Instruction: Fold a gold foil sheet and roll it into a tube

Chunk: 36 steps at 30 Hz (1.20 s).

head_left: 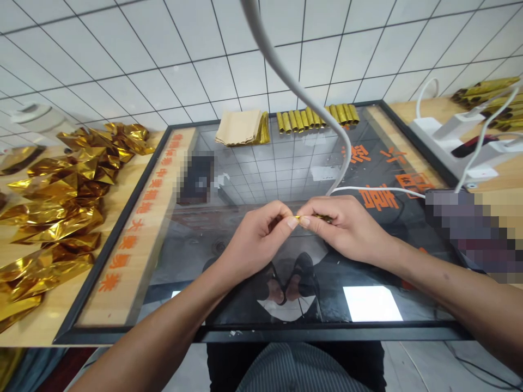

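Above the middle of the glass tabletop (245, 185), my left hand (261, 234) and my right hand (343, 226) meet fingertip to fingertip. Each is closed in a pinch on a thin piece of gold foil paper (325, 218). Only a sliver shows between the thumbs and a bit more under the right fingers; the rest is hidden. Toward the back edge lies a row of small rolled gold paper tubes (306, 118). Left of that row sits a stack of brown-backed gold paper sheets (237, 128).
Folded gold foil shapes (61, 218) are heaped at left. A white power strip (439, 139) with plugs stands at right, near longer gold rolls (488, 100). A thick white cable (302, 90) hangs down in front of the tiled wall (196, 49). Blurred dark objects lie at both sides.
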{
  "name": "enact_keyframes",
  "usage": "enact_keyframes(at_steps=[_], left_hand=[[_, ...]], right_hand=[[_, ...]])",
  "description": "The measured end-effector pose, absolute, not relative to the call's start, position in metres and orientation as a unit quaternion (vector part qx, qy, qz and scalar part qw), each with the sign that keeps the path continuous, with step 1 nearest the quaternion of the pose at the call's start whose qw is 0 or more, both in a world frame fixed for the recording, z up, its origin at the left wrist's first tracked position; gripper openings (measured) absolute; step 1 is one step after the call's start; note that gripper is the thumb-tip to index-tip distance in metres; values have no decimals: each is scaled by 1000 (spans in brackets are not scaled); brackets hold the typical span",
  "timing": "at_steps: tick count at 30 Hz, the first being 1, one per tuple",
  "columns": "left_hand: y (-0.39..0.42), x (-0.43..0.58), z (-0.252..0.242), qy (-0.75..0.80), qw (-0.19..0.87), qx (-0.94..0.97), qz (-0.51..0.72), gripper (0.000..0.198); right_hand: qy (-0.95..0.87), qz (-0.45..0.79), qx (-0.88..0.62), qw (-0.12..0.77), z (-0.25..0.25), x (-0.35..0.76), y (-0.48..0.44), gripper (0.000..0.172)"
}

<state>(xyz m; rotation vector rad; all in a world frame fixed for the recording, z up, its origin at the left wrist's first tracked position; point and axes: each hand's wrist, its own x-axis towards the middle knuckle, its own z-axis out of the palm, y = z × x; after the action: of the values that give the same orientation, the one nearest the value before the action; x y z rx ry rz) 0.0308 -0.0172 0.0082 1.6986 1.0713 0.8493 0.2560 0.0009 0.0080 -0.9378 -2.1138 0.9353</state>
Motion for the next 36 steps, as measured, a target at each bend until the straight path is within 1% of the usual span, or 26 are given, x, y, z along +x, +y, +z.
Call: enact_keyframes(at_steps=[3, 7, 9, 12, 15, 18, 21, 25, 31, 34, 36], left_hand=[[-16, 29, 10, 427, 418, 726, 342, 28], [-13, 24, 7, 439, 402, 720, 356, 28], [-12, 23, 6, 444, 414, 707, 364, 27], [-11, 24, 7, 439, 450, 692, 356, 27], [-10, 22, 8, 435, 485, 681, 336, 30], [-7, 18, 9, 423, 523, 664, 328, 33], [1, 14, 12, 422, 551, 639, 333, 36], [19, 12, 21, 420, 543, 638, 348, 44], [29, 11, 16, 416, 632, 543, 364, 53], [25, 11, 9, 428, 600, 571, 362, 49], [22, 10, 5, 431, 568, 608, 348, 47]], right_hand=[[-773, 413, -380, 295, 9, 254, 2, 25], [-754, 446, -396, 275, 13, 252, 6, 31], [-748, 451, -400, 278, 16, 252, 8, 35], [-724, 490, -400, 274, 20, 252, 11, 37], [-722, 525, -382, 239, 22, 250, 13, 34], [-737, 532, -361, 209, 26, 245, 18, 33], [-721, 546, -366, 218, 33, 240, 29, 32], [-695, 567, -370, 244, 42, 233, 46, 30], [-655, 618, -337, 274, 28, 226, 54, 32], [-658, 619, -331, 274, 20, 226, 51, 37], [-662, 620, -333, 258, 18, 228, 47, 39]])
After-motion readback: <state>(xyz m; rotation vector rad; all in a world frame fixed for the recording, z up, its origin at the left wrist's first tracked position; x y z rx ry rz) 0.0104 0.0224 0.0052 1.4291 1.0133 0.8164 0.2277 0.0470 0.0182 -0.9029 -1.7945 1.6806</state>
